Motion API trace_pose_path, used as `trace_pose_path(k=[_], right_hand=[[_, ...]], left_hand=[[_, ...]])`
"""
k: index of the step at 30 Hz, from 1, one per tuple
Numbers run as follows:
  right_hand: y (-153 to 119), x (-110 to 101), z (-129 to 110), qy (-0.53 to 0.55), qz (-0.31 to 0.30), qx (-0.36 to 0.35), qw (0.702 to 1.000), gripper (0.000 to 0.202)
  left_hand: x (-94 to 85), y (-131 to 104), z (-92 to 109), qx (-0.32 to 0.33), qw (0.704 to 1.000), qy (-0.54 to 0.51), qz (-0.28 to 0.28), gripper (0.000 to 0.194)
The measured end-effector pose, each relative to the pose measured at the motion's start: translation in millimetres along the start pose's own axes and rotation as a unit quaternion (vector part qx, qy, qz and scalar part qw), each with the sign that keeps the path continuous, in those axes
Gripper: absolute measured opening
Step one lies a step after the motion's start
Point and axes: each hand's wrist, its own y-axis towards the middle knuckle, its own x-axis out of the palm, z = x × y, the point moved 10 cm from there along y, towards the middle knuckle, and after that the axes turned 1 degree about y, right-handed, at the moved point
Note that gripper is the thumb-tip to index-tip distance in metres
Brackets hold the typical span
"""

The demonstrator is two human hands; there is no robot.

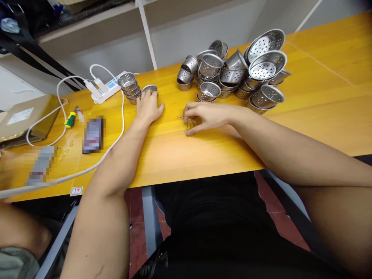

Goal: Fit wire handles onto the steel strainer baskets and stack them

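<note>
My left hand (149, 107) reaches to a small perforated metal cup (150, 88), its fingers over the near rim and its thumb spread out to the side. The cup's near part is hidden by the fingers. Just left of it stands a stack of similar cups (128, 83). My right hand (205, 115) is held low over the table, thumb and fingers closed around several thin curved metal wires (190, 124). Behind that hand, many perforated metal cups (209, 91) are piled in leaning stacks, with wider perforated bowls (267, 66) to the right.
A white power strip (109, 90) with plugs and cables lies behind at left; one cable (122, 112) runs past my left forearm. A green-yellow screwdriver (70, 119), a blurred phone (93, 135), and a cardboard box (31, 116) are further left. A person's arm (20, 223) shows at lower left.
</note>
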Motion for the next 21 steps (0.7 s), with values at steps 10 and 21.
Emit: trace_pose_path(k=[10,21], right_hand=[[-53.6,-93.4,51.7,-0.094,0.330,0.093,0.935,0.057],[-11.1,-49.2,-11.4,-0.063,0.208,0.050,0.975,0.044]], left_hand=[[-12.8,3.3,13.4,0.075,0.992,-0.092,0.046,0.055],[-2.6,-27.8,109.6,0.279,0.943,-0.180,-0.015,0.121]])
